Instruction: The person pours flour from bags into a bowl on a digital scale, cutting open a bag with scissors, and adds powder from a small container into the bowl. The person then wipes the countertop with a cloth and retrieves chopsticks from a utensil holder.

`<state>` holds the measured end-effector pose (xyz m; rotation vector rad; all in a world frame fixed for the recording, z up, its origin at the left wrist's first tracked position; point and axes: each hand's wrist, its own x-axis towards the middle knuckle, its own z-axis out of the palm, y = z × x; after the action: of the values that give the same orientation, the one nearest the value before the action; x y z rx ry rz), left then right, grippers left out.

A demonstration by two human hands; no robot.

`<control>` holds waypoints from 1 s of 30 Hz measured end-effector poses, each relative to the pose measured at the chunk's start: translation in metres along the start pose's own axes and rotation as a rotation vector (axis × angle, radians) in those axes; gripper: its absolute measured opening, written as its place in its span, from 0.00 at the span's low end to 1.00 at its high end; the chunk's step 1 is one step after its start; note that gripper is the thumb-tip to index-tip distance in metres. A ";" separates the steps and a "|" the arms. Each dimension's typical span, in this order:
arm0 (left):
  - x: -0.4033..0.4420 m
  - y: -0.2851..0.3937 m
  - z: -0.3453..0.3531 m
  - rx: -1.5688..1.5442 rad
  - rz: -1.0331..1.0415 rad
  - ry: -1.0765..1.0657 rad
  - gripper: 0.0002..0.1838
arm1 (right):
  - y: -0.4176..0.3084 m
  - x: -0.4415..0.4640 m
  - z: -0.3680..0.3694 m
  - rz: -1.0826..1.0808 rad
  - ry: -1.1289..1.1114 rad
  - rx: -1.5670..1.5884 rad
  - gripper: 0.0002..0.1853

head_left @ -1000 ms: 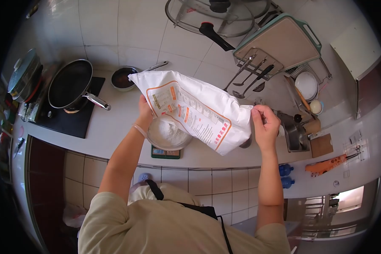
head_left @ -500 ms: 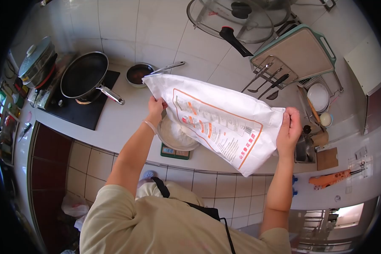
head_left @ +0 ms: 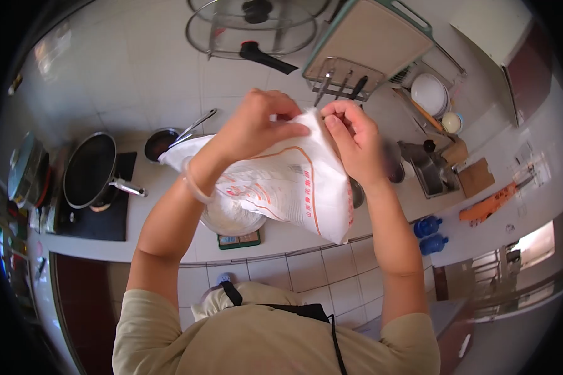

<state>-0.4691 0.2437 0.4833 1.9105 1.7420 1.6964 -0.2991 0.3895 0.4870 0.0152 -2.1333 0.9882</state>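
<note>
A white flour bag [head_left: 329, 194] with an orange border and red printing lies aslant in front of me. My left hand [head_left: 263, 122] has its thumb and fingers closed on the bag's upper right edge. Close beside it, my right hand [head_left: 355, 139] pinches the same end of the bag. Under the bag's lower left part is a bowl [head_left: 234, 234] holding white flour [head_left: 229, 216]. That bowl rests on a green kitchen scale [head_left: 249, 239]. The bag covers part of the bowl, and its left end passes behind my left forearm.
On the left, a black frying pan [head_left: 91, 172] sits on the cooktop [head_left: 116, 219]. A small pot [head_left: 159, 145] stands behind the bag. Toward the back are a cutting board [head_left: 366, 40] and glass lids [head_left: 250, 37]. A sink [head_left: 436, 172] lies to the right.
My left hand has let go of the bag's left end and moved right, beside my right hand at the other end. My view has shifted to the right.
</note>
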 end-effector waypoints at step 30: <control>-0.029 -0.018 -0.063 -0.122 0.173 0.191 0.18 | 0.064 -0.129 0.004 0.763 0.230 0.345 0.07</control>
<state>-0.5187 0.1928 0.4776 1.9530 1.5248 2.0556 -0.2302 0.3945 0.3604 -0.7517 -1.7377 1.6872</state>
